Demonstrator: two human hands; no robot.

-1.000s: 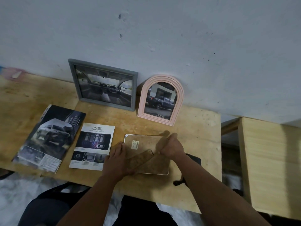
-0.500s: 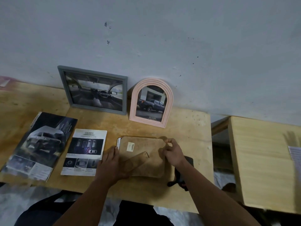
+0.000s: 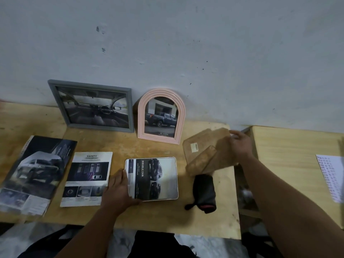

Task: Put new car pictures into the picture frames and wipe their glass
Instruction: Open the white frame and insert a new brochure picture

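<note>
You have just lifted the brown fibreboard backing panel [image 3: 208,151] off the white rounded-corner picture frame [image 3: 151,178]; your right hand [image 3: 240,146] is gripping it at its far edge, off to the right. That is baring the old car print [image 3: 149,177], ready to swap. Your left hand [image 3: 119,189] is pressing flat-fingered on the frame's left edge. The black rolled pouch [image 3: 203,192] is lying just right of the frame, beneath the panel, crowding any set-down spot.

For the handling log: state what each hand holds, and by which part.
The right hand grips the brown backing board by its right edge, lifted off the table. The left hand holds nothing; it rests on the white frame's left edge.
</note>
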